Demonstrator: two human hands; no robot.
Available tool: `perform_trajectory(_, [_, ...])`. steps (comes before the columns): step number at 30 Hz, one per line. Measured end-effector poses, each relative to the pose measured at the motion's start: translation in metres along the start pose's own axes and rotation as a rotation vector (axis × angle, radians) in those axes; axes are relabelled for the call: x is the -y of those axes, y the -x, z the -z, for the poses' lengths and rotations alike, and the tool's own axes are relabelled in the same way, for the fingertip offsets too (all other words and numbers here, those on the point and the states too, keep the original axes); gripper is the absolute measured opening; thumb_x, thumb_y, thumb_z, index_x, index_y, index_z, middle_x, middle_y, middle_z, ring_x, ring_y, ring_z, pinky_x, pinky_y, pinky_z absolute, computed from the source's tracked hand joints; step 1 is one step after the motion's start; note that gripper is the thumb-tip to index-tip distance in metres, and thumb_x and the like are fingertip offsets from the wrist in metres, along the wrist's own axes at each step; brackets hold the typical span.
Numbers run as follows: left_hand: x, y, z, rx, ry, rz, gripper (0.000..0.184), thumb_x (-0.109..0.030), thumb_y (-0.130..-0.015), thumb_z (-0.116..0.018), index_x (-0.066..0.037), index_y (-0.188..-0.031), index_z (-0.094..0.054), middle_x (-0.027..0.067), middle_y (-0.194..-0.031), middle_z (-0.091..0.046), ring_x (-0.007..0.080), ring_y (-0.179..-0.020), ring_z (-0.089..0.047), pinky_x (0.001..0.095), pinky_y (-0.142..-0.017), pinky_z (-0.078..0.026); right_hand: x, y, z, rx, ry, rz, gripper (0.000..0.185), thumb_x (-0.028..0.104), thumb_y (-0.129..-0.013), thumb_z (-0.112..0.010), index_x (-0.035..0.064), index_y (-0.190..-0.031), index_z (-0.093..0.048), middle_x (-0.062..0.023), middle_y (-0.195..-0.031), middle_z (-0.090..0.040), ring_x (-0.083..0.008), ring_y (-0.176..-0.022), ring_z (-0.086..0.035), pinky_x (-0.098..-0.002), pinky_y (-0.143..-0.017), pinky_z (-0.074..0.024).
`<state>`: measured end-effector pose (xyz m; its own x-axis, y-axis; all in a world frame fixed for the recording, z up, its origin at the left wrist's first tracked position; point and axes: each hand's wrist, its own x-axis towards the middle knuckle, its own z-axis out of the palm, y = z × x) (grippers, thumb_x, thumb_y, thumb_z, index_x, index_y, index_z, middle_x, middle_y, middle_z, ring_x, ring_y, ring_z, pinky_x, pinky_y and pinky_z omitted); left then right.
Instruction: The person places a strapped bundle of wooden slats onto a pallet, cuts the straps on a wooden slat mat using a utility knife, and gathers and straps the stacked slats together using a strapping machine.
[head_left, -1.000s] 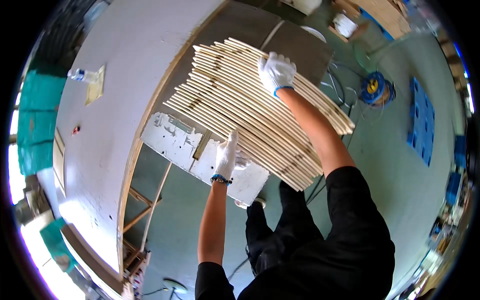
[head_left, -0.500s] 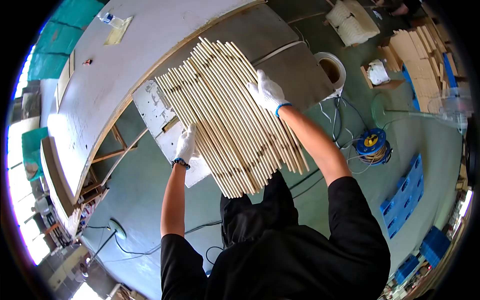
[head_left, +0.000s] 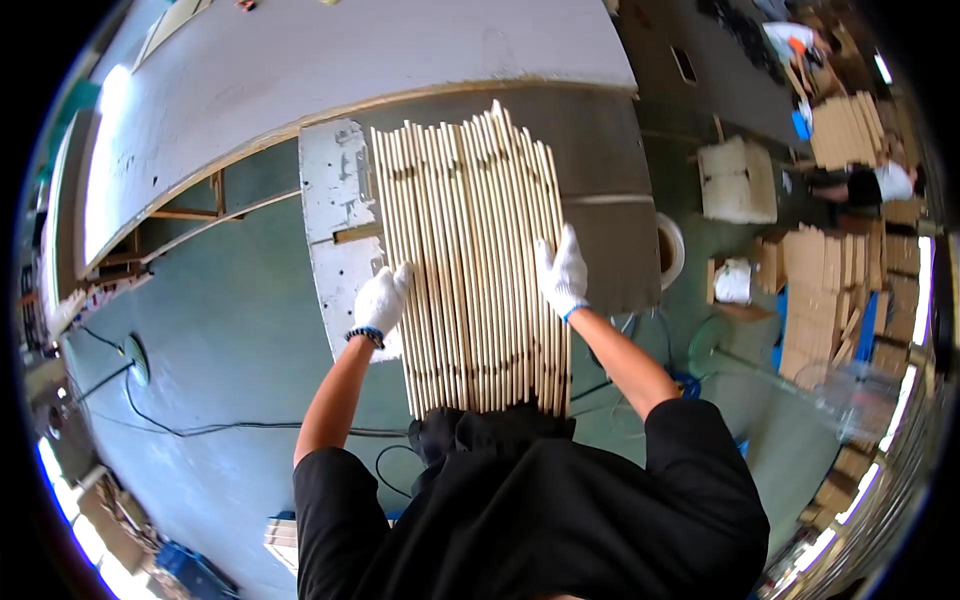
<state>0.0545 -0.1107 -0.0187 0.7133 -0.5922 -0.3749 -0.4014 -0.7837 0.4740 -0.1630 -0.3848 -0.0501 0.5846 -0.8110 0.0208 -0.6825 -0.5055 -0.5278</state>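
A broad layer of pale, thin sticks (head_left: 465,270) with dark marks lies side by side, their far ends uneven and their near ends against the black clothing. My left hand (head_left: 382,300), in a white glove, presses on the left edge of the layer. On the right edge rests my right hand (head_left: 562,272), also gloved, fingers pointing away from me. Both hold the sticks between them. Beneath the sticks are a chipped white board (head_left: 335,190) on the left and a dark grey tabletop (head_left: 610,240) on the right.
Beyond runs a large pale table (head_left: 400,50) with a wooden edge. At right are a white roll (head_left: 670,250), a standing fan (head_left: 850,395), a foam block (head_left: 737,180) and stacked cardboard (head_left: 815,290). Two people are at the far right. Cables (head_left: 250,428) cross the floor.
The view has turned, and the sticks now run nearly straight away from me instead of slanting. My right hand has moved nearer along their right edge, about level with my left.
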Motion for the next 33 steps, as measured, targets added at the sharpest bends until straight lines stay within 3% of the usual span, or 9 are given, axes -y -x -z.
perform_trajectory(3, [-0.013, 0.002, 0.003, -0.019, 0.017, 0.087, 0.060, -0.054, -0.106, -0.039, 0.001, -0.089, -0.060, 0.0311, -0.077, -0.066, 0.0491, -0.078, -0.067, 0.0570, -0.071, -0.052, 0.016, -0.011, 0.014, 0.116, 0.030, -0.127, 0.069, 0.045, -0.101, -0.054, -0.0052, -0.146, -0.039, -0.0330, -0.134, -0.057, -0.0482, -0.118, -0.060, -0.0506, -0.101, -0.0495])
perform_trajectory(4, [-0.014, -0.006, 0.003, -0.029, 0.033, 0.106, 0.061, -0.053, -0.106, -0.039, 0.001, -0.089, -0.060, 0.0308, -0.077, -0.066, 0.0487, -0.078, -0.067, 0.0565, -0.071, -0.053, 0.013, -0.022, 0.009, 0.030, 0.088, -0.030, 0.071, 0.050, -0.103, -0.050, -0.0030, -0.149, -0.038, -0.0340, -0.131, -0.060, -0.0501, -0.111, -0.063, -0.0522, -0.095, -0.0515])
perform_trajectory(10, [-0.027, -0.062, 0.032, -0.009, 0.018, 0.041, 0.059, -0.052, -0.106, -0.041, 0.000, -0.088, -0.062, 0.0292, -0.078, -0.068, 0.0470, -0.077, -0.068, 0.0542, -0.071, -0.054, 0.033, -0.091, -0.004, -0.052, 0.107, 0.007, 0.060, 0.044, -0.101, -0.055, -0.0022, -0.138, -0.046, -0.0314, -0.123, -0.062, -0.0476, -0.104, -0.065, -0.0514, -0.088, -0.0544])
perform_trajectory(16, [-0.021, -0.063, 0.031, 0.007, 0.001, 0.048, 0.059, -0.053, -0.106, -0.039, 0.000, -0.095, -0.062, 0.0318, -0.084, -0.068, 0.0470, -0.084, -0.068, 0.0549, -0.075, -0.054, 0.049, -0.127, -0.008, -0.023, 0.127, -0.011, 0.060, 0.045, -0.100, -0.055, -0.0004, -0.138, -0.046, -0.0294, -0.120, -0.063, -0.0455, -0.109, -0.062, -0.0529, -0.090, -0.0527])
perform_trajectory(21, [-0.028, -0.056, 0.024, -0.058, -0.018, 0.130, 0.064, -0.055, -0.106, -0.035, 0.002, -0.095, -0.061, 0.0322, -0.087, -0.068, 0.0491, -0.088, -0.066, 0.0552, -0.081, -0.052, 0.020, -0.134, -0.009, 0.094, -0.078, -0.013, 0.075, 0.057, -0.098, -0.052, -0.0012, -0.145, -0.044, -0.0314, -0.135, -0.056, -0.0463, -0.123, -0.056, -0.0513, -0.104, -0.0463])
perform_trajectory(23, [-0.036, -0.048, 0.021, -0.090, -0.012, 0.192, 0.064, -0.056, -0.105, -0.037, 0.003, -0.101, -0.060, 0.0331, -0.090, -0.069, 0.0488, -0.091, -0.067, 0.0544, -0.085, -0.052, 0.010, -0.129, -0.001, 0.156, -0.171, -0.047, 0.079, 0.060, -0.097, -0.053, -0.0010, -0.147, -0.045, -0.0303, -0.144, -0.051, -0.0442, -0.131, -0.052, -0.0477, -0.111, -0.0424])
perform_trajectory(27, [-0.046, -0.013, 0.014, -0.064, -0.006, 0.265, 0.066, -0.055, -0.103, -0.045, 0.006, -0.126, -0.056, 0.0334, -0.111, -0.068, 0.0479, -0.103, -0.066, 0.0518, -0.091, -0.052, -0.010, -0.069, 0.011, 0.087, -0.187, -0.050, 0.069, 0.055, -0.098, -0.054, 0.0007, -0.141, -0.052, -0.0281, -0.140, -0.055, -0.0442, -0.129, -0.053, -0.0477, -0.109, -0.0437])
perform_trajectory(30, [-0.038, 0.002, -0.003, -0.136, -0.018, 0.255, 0.064, -0.055, -0.103, -0.046, 0.006, -0.123, -0.056, 0.0339, -0.109, -0.067, 0.0492, -0.102, -0.065, 0.0536, -0.090, -0.052, -0.021, -0.033, 0.013, 0.129, -0.274, -0.235, 0.062, 0.055, -0.099, -0.053, 0.0038, -0.133, -0.059, -0.0263, -0.128, -0.061, -0.0436, -0.116, -0.061, -0.0499, -0.099, -0.0495])
perform_trajectory(33, [-0.041, 0.005, -0.007, -0.164, -0.020, 0.282, 0.060, -0.054, -0.103, -0.047, 0.004, -0.116, -0.056, 0.0329, -0.106, -0.066, 0.0496, -0.100, -0.065, 0.0557, -0.088, -0.051, -0.028, -0.025, 0.003, 0.032, -0.308, -0.133, 0.056, 0.054, -0.101, -0.051, 0.0046, -0.125, -0.062, -0.0252, -0.121, -0.062, -0.0443, -0.108, -0.062, -0.0510, -0.093, -0.0504])
